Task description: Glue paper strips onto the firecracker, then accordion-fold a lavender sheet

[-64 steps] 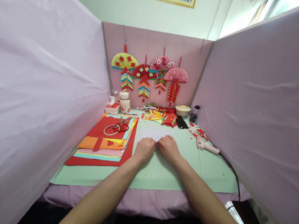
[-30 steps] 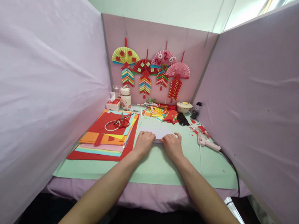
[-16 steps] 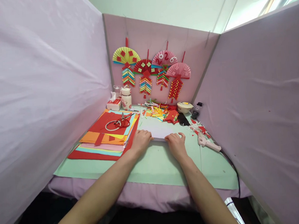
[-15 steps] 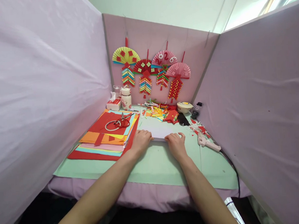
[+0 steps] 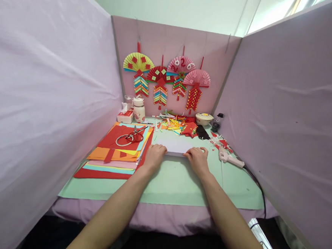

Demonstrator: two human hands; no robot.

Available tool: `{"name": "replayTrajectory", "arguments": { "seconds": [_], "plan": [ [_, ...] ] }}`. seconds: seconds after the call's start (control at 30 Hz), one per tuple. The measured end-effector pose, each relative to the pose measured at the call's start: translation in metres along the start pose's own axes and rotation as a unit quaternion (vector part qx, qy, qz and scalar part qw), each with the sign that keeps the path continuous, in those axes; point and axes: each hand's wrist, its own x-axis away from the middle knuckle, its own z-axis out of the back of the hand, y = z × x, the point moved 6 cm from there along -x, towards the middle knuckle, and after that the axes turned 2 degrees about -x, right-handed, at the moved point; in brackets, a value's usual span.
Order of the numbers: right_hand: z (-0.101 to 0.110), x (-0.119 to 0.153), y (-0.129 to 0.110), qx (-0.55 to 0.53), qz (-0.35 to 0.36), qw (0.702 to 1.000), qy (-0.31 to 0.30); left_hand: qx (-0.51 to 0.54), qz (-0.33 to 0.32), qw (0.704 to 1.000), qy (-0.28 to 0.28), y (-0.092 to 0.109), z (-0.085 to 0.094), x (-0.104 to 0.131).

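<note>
A pale lavender-white sheet of paper [image 5: 175,146] lies on the mint-green table cover, its near edge turned up in a narrow strip. My left hand [image 5: 156,155] pinches the left end of that edge between bent fingers and thumb. At the right end, my right hand [image 5: 198,160] grips the same edge, with one finger raised a little apart. Just left of my left hand is a stack of coloured paper [image 5: 112,154], topped by red-handled scissors [image 5: 136,135] and a silvery ring [image 5: 123,139].
A white glue gun [image 5: 231,158] lies at the right, its black cord running off the front edge. Paper scraps [image 5: 174,123], a lidded bowl [image 5: 204,118], a white jar [image 5: 139,110] and a tissue box [image 5: 125,116] stand behind. Paper-fan ornaments [image 5: 159,75] hang on the back panel.
My right hand has slid slightly to the right along the paper's near edge, so a bit more of the edge shows between my hands. The view has shifted a little.
</note>
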Motion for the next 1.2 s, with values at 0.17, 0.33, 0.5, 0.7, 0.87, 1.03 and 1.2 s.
{"name": "replayTrajectory", "arguments": {
  "seconds": [0.17,0.33,0.5,0.7,0.87,1.03,1.2],
  "plan": [
    [0.0,0.0,0.002,-0.018,-0.002,1.0,-0.014,-0.014,0.03,0.999,0.002,-0.005,0.003,-0.002],
    [0.001,0.0,0.007,-0.023,-0.008,1.0,-0.015,-0.012,0.025,1.0,0.005,-0.007,0.003,-0.002],
    [0.007,0.0,0.018,-0.04,-0.046,0.998,0.004,0.025,-0.001,1.0,0.006,-0.01,0.003,0.001],
    [0.011,0.0,0.029,-0.054,-0.079,0.995,0.023,0.041,0.015,0.999,0.022,-0.017,0.004,-0.001],
    [0.009,0.001,0.034,-0.064,-0.063,0.996,0.017,0.033,0.061,0.997,0.042,-0.026,0.01,-0.003],
    [0.011,0.001,0.042,-0.078,-0.09,0.993,0.025,0.037,0.072,0.995,0.057,-0.035,0.014,-0.003],
    [0.011,0.001,0.048,-0.088,-0.1,0.991,0.025,0.049,0.037,0.996,0.062,-0.038,0.01,-0.003]
  ]
}}
